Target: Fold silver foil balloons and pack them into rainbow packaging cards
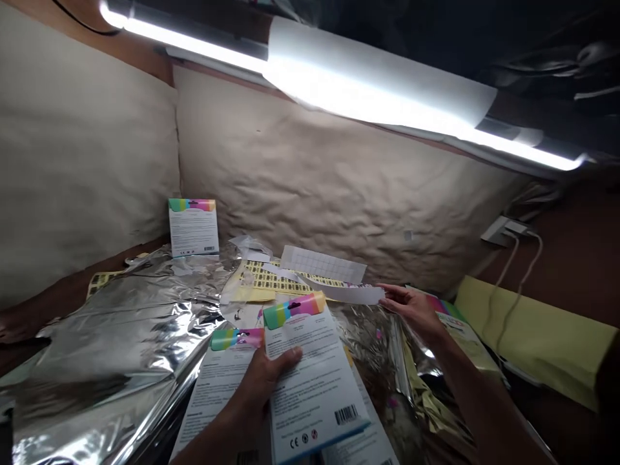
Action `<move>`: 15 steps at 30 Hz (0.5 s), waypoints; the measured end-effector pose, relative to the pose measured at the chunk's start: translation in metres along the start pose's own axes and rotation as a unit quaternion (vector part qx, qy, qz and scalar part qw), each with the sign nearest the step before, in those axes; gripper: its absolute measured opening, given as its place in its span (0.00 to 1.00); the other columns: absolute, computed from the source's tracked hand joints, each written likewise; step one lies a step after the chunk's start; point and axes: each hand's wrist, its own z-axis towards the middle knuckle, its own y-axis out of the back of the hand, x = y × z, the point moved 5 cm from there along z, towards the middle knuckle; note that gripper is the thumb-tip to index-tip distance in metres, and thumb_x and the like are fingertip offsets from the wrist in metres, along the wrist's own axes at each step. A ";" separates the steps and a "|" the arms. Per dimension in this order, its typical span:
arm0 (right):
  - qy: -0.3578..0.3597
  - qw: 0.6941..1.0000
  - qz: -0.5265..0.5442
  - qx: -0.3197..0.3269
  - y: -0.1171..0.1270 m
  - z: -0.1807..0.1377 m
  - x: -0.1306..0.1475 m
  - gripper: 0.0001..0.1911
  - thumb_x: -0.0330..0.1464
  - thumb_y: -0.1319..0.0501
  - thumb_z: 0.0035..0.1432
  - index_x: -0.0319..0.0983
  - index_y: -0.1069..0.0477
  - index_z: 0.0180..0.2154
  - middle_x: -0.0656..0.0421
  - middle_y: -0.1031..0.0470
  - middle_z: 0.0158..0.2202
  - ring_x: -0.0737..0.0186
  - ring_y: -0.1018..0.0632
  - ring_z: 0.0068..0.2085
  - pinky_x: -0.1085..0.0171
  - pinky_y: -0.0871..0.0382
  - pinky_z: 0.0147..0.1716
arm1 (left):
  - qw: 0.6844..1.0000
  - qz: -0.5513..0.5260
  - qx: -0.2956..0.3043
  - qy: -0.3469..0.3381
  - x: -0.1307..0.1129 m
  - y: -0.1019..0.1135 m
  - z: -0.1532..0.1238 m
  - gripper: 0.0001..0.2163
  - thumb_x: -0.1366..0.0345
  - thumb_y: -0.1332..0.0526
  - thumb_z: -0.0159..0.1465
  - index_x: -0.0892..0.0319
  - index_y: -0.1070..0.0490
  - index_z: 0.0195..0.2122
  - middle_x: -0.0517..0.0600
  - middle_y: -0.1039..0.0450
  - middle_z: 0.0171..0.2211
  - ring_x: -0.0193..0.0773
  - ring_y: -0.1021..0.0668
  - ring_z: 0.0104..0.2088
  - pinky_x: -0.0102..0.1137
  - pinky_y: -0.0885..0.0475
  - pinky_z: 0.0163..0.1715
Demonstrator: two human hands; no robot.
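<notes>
One white packet [316, 381], with its long axis angled away and slightly left, rainbow end farthest; gripped along its left edge by the left hand [265, 377] (thumb on front, fingers hidden). Just beyond the packet, a paper strip [356, 295] laid crosswise, pinched at its right end by the right hand [417, 314], fingertips nearly together.

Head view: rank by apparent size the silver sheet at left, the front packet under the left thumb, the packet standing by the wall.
Silver sheet
Front packet
Standing packet (farther away; true size unsure)
</notes>
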 end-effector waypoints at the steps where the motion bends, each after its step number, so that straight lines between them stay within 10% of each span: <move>1: -0.008 1.000 0.005 -0.008 0.004 -0.006 -0.002 0.25 0.45 0.25 0.38 0.35 0.22 0.34 0.58 0.24 0.27 0.64 0.25 0.28 0.64 0.29 0.30 | 1.000 0.006 -0.003 0.001 0.000 -0.001 0.000 0.25 0.61 0.27 0.54 0.63 0.30 0.52 0.62 0.20 0.43 0.56 0.18 0.43 0.46 0.21 0.42; 8: 0.139 0.947 -0.232 -0.173 0.023 -0.066 0.057 0.18 0.46 0.36 0.55 0.41 0.32 0.23 0.61 0.31 0.21 0.64 0.31 0.24 0.63 0.36 0.27 | 0.998 0.046 -0.030 -0.025 -0.002 -0.007 -0.007 0.24 0.59 0.26 0.53 0.63 0.28 0.47 0.61 0.19 0.42 0.56 0.17 0.41 0.44 0.20 0.39; 10: 0.227 0.906 -0.310 -0.177 -0.004 -0.093 0.086 0.18 0.42 0.38 0.59 0.43 0.37 0.21 0.61 0.34 0.20 0.62 0.31 0.25 0.61 0.36 0.29 | 0.997 0.067 -0.029 -0.037 -0.003 -0.008 -0.009 0.23 0.58 0.27 0.54 0.64 0.27 0.47 0.61 0.19 0.42 0.55 0.17 0.41 0.43 0.20 0.40; 15: 0.310 0.861 -0.400 0.052 -0.123 -0.133 0.098 0.08 0.32 0.41 0.61 0.43 0.32 0.28 0.56 0.27 0.30 0.55 0.28 0.35 0.58 0.33 0.32 | 0.986 0.127 -0.039 -0.104 -0.005 -0.006 -0.010 0.23 0.55 0.29 0.56 0.64 0.27 0.48 0.60 0.20 0.45 0.53 0.18 0.43 0.42 0.21 0.42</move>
